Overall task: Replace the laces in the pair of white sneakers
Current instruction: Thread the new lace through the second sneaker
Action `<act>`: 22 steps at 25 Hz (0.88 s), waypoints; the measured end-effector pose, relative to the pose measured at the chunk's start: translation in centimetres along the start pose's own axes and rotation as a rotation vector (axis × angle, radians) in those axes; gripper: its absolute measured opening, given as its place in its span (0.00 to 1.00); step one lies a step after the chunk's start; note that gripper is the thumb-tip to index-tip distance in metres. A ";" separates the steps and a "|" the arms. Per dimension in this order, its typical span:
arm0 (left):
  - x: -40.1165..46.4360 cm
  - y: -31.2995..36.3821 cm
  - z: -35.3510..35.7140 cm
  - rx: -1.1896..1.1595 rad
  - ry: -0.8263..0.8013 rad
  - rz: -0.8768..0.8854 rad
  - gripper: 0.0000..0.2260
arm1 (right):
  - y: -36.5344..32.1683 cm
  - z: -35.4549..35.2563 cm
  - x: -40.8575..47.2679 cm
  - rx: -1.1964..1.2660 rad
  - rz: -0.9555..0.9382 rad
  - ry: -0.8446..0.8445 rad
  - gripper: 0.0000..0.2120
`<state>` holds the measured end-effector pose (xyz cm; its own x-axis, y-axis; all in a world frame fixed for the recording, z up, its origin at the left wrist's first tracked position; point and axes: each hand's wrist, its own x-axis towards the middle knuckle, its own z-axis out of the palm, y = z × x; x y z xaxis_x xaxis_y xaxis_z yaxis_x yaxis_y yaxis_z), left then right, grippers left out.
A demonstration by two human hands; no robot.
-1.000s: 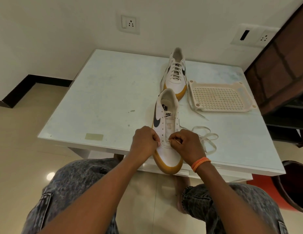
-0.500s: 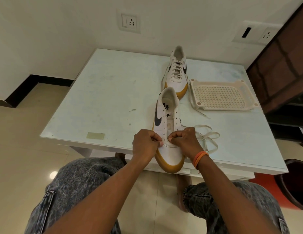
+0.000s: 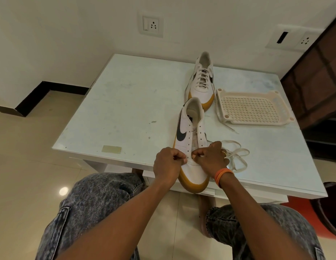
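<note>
No wording could be read. A dark swoosh mark stood on the side of the near sneaker [image 3: 189, 139] and the far sneaker [image 3: 202, 81].

The near sneaker [image 3: 189, 141], white with a black swoosh and gum sole, lies unlaced, toe under the grip. A loose white lace [image 3: 236, 156] coils just right of it. Beyond it stands the laced sneaker [image 3: 202, 81].
</note>
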<state>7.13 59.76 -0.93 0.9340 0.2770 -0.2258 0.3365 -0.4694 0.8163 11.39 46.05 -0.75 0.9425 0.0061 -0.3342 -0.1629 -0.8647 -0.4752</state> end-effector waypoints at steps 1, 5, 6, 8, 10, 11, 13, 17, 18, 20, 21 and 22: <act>0.0 -0.1 0.1 -0.002 0.006 0.012 0.03 | 0.0 -0.1 0.1 0.039 -0.007 -0.026 0.04; 0.0 -0.3 -0.1 -0.084 0.001 0.029 0.04 | 0.5 0.1 0.8 0.439 0.053 -0.160 0.07; 0.1 -0.2 -0.3 -0.118 -0.010 0.012 0.05 | 0.5 -0.1 0.7 0.569 0.081 -0.192 0.06; 0.1 -0.1 -0.5 -0.203 -0.038 -0.035 0.06 | 0.7 -0.4 0.7 0.774 0.138 -0.240 0.05; 0.3 -0.1 -0.8 -0.274 -0.060 -0.073 0.06 | 0.5 -0.6 0.5 0.811 0.145 -0.251 0.06; 0.5 -0.2 -0.9 -0.285 -0.068 -0.078 0.06 | 0.3 -0.6 0.4 0.748 0.131 -0.261 0.06; 0.7 -0.2 -0.8 -0.261 -0.076 -0.064 0.05 | 0.2 -0.4 0.8 0.380 0.058 -0.224 0.08; 0.5 -0.1 -0.6 -0.223 -0.072 -0.036 0.06 | 0.3 -0.1 1.3 0.037 -0.018 -0.162 0.05; 0.6 -0.1 -0.8 -0.206 -0.085 -0.021 0.05 | 0.4 0.0 1.4 0.082 -0.007 -0.188 0.06; 0.9 0.1 -1.1 -0.100 -0.117 0.021 0.03 | 0.5 -0.1 1.5 0.129 0.013 -0.194 0.09; 1.0 0.4 -1.3 -0.017 -0.125 0.040 0.03 | 0.5 -0.1 1.7 0.133 0.009 -0.196 0.09; 1.1 0.8 -1.4 0.069 -0.121 0.060 0.04 | 0.5 -0.2 1.8 0.134 -0.003 -0.197 0.09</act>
<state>8.21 60.84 0.21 0.9590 0.1458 -0.2431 0.2831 -0.5400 0.7926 13.09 45.56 -1.40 0.8700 0.1175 -0.4789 -0.2102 -0.7901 -0.5757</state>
